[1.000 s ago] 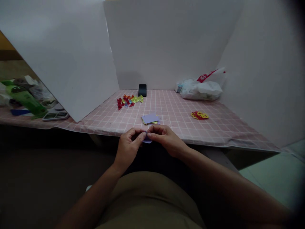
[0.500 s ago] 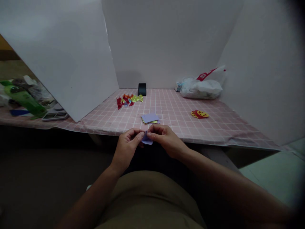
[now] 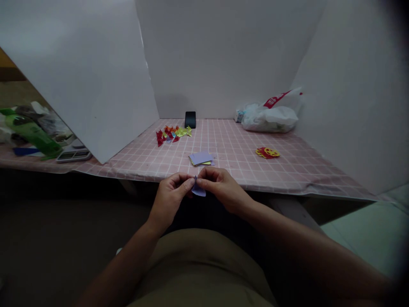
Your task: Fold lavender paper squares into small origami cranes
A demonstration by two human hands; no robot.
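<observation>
A small piece of purple paper (image 3: 199, 191), bent with a raised fold, is pinched between my two hands just off the table's front edge. My left hand (image 3: 174, 192) grips its left side between thumb and forefinger. From the right, my right hand (image 3: 223, 187) pinches it the same way, its other fingers curled. The fingertips cover the upper part of the piece. Just beyond them on the table lies a stack of paper squares (image 3: 202, 158), purple on top with yellow showing beneath.
Folded paper pieces (image 3: 172, 134) in red, orange and yellow lie at the back left, near a black phone (image 3: 190, 120). Red and yellow cut-outs (image 3: 267, 153) lie at right, a plastic bag (image 3: 271, 117) behind. White boards (image 3: 236, 55) enclose the pink checked table (image 3: 236, 170).
The purple paper has tilted slightly, its lower flap shifting a little down and to the right between my fingers. Both hands keep nearly the same place.
</observation>
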